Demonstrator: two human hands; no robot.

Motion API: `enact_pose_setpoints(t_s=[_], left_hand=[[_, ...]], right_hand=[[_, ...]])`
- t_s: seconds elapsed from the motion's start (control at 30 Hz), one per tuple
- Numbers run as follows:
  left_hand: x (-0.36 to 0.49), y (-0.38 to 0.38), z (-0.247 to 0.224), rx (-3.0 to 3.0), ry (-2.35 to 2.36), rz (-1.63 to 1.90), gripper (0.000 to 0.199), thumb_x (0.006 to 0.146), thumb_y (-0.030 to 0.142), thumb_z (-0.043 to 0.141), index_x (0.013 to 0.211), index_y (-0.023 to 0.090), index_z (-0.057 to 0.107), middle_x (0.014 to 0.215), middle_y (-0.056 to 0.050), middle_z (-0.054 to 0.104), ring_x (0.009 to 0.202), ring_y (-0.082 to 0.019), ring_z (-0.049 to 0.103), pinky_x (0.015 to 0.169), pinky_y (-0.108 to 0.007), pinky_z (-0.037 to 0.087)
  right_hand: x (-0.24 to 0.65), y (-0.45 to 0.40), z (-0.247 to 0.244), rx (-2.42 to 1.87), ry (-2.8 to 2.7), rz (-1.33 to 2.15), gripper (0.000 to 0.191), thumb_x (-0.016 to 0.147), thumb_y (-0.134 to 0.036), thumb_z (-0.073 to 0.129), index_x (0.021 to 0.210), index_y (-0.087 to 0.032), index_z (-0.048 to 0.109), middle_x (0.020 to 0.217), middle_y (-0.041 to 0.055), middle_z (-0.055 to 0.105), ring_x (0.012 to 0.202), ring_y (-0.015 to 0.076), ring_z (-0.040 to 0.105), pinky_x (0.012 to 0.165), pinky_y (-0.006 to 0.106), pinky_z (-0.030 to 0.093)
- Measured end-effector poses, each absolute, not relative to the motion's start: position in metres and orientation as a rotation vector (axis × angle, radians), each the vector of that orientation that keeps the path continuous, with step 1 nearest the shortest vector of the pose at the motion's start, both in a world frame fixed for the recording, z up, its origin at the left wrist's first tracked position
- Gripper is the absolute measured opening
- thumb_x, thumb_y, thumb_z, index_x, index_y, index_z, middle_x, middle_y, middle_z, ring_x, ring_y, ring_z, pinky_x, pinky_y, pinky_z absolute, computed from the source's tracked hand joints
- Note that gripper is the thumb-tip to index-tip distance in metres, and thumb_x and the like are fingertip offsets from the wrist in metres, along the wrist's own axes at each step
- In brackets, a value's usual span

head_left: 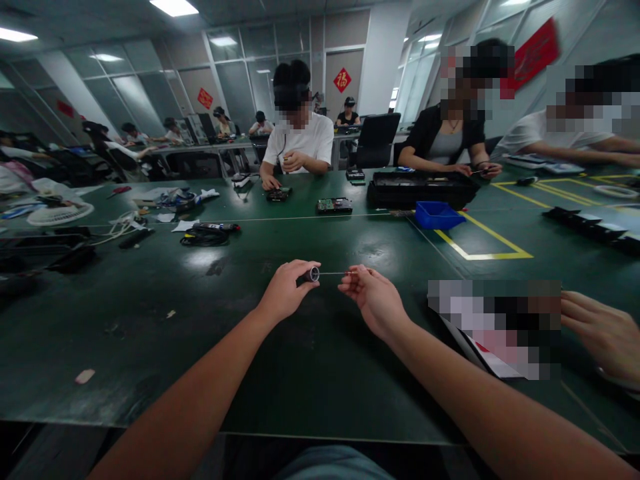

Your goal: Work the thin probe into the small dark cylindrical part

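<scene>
- While your left hand [284,292] is wrapping the dark cylinder [313,274], its hollow end is facing toward your right hand [376,295].
- Left grip: thumb and fingers are closing around the cylinder's sides, leaving the round end bare.
- Right grip: fingertips are pinching together at the far end of a thin rod [331,273]; the other fingers are curling loosely.
- Position: taking the blue bin [439,216] as landmark, you are holding cylinder and rod to its left and nearer you, above the green table [310,380].
- Done, by the look of it: you are having both pieces in hand, with the rod spanning the gap between your hands, roughly level.
- Unsure: whether the rod is entering the cylinder or only meeting its rim is not showing at this size.
- Left, as a judgement: the handling is seeming midway, since neither piece is resting on the table and you are releasing nothing.
- Around: a black cable bundle [209,234] is lying left of the bin, well apart from your hands; a green circuit board [334,206] is sitting left of the bin too, nearer it.
</scene>
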State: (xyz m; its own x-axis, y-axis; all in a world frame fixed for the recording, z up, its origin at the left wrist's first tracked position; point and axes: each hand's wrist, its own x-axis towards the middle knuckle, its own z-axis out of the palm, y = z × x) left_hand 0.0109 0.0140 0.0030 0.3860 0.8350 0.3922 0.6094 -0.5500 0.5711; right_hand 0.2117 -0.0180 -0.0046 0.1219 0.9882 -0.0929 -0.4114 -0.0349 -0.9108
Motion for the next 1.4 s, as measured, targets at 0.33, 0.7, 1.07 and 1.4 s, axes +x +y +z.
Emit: enact_pose_setpoints(t_s=[0.33,0.7,1.07,1.4], left_hand=[[0.009,0.02,-0.006,2.367,1.325,0.744,0.037,0.086,0.025,0.071,0.123,0.025,0.067,0.116,-0.006,0.069,0.108,-0.024,0.062,0.103,-0.045,0.043],[0.01,0.015,-0.005,2.389,1.328,0.677,0.042,0.087,0.028,0.07,0.129,0.025,0.064,0.113,-0.005,0.069,0.105,-0.024,0.062,0.1,-0.044,0.041],[0.01,0.02,-0.012,2.436,1.349,0.557,0.046,0.086,0.027,0.071,0.132,0.026,0.063,0.111,-0.006,0.068,0.105,-0.025,0.06,0.096,-0.043,0.042],[0.01,0.019,-0.009,2.325,1.356,0.62,0.039,0.088,0.026,0.068,0.127,0.023,0.065,0.11,-0.006,0.067,0.104,-0.024,0.06,0.096,-0.04,0.044]], right_hand=[[0.214,-0.018,-0.006,-1.101,-0.872,1.087,0.021,0.088,-0.043,0.058,0.09,-0.022,0.06,0.082,0.003,0.065,0.071,0.0167,0.063,0.074,0.036,0.058],[0.217,-0.022,-0.006,-1.234,-1.303,0.791,0.027,0.097,-0.046,0.049,0.1,-0.021,0.059,0.086,0.0043,0.067,0.078,0.019,0.065,0.077,0.037,0.052],[0.214,-0.029,0.001,-1.347,-1.552,0.577,0.018,0.099,-0.036,0.043,0.1,-0.022,0.055,0.086,0.0057,0.07,0.081,0.0217,0.067,0.075,0.036,0.049],[0.218,-0.027,0.0,-1.395,-1.583,0.503,0.015,0.098,-0.033,0.044,0.099,-0.023,0.055,0.085,0.0045,0.069,0.081,0.0229,0.068,0.072,0.036,0.048]])
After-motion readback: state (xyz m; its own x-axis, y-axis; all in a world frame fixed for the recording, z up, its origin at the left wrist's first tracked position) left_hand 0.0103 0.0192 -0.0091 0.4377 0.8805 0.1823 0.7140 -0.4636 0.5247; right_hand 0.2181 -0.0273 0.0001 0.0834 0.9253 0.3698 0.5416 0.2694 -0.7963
